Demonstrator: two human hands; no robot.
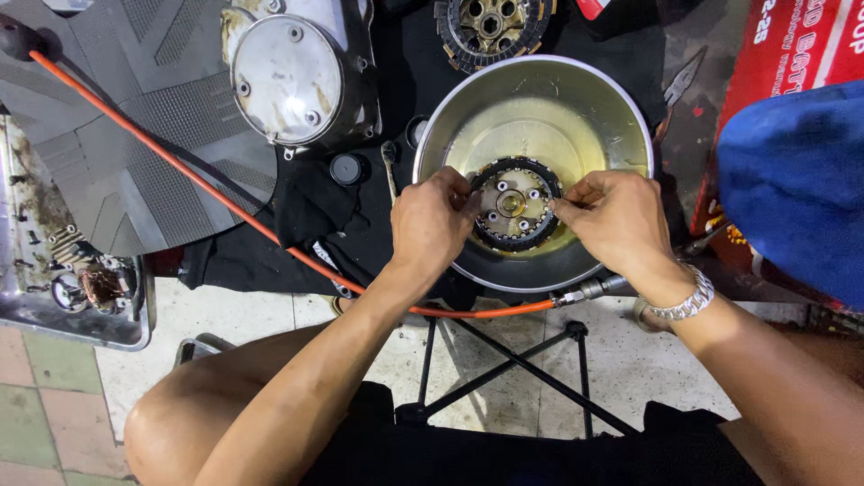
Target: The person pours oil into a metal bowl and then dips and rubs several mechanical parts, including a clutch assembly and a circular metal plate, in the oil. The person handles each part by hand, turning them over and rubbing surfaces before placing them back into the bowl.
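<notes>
— What can't you see well?

— The fingertips. The left hand [430, 223] and the right hand [612, 216] cover both sides of the round toothed clutch part [515, 204], so its edges under the fingers are hidden. A second toothed part [490, 27] at the top is cut off by the picture edge. The blue thing [796, 184] on the right is cut off too, and I can't tell what it is.

— Where is the clutch part?

— It sits in the big shiny metal bowl [540, 90], near the front wall, in a thin pool of yellow oil.

— How do the hands hold it?

— Both pinch it, fingers bent and close together, one on its left rim and one on its right rim.

— What else is near?

— An orange hose [180, 171] runs under the arms. A round grey engine cover [288, 76] lies left of the bowl. A silver bracelet [684, 301] is on the right wrist.
</notes>
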